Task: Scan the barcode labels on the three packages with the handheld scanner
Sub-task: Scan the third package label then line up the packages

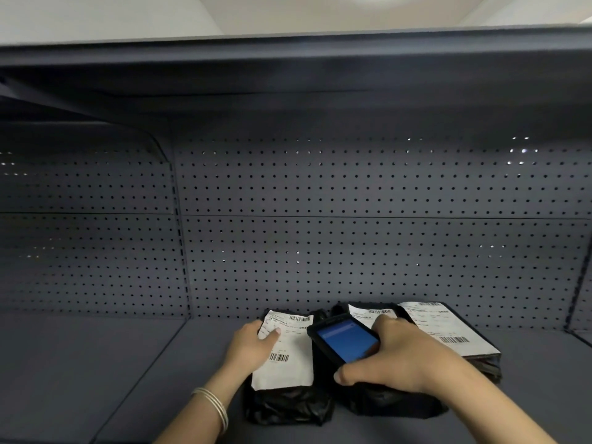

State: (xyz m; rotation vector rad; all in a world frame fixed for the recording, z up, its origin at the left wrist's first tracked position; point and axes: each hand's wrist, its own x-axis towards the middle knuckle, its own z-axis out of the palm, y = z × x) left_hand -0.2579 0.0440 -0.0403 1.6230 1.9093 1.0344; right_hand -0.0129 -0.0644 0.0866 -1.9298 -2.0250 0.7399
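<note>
Three black plastic packages with white barcode labels lie side by side on the grey shelf (128,363). The left package (288,402) has my left hand (253,344) resting flat on its label (290,363), thumb across the paper. My right hand (407,357) grips the black handheld scanner (344,339), whose blue screen faces up, held over the middle package (384,402). The middle label (368,314) is mostly hidden behind the scanner and hand. The right package (455,331) lies beyond my right hand, its label fully showing.
A grey perforated back panel (352,235) rises right behind the packages. An upper shelf (288,68) overhangs the space. A vertical divider post (182,251) separates the left bay.
</note>
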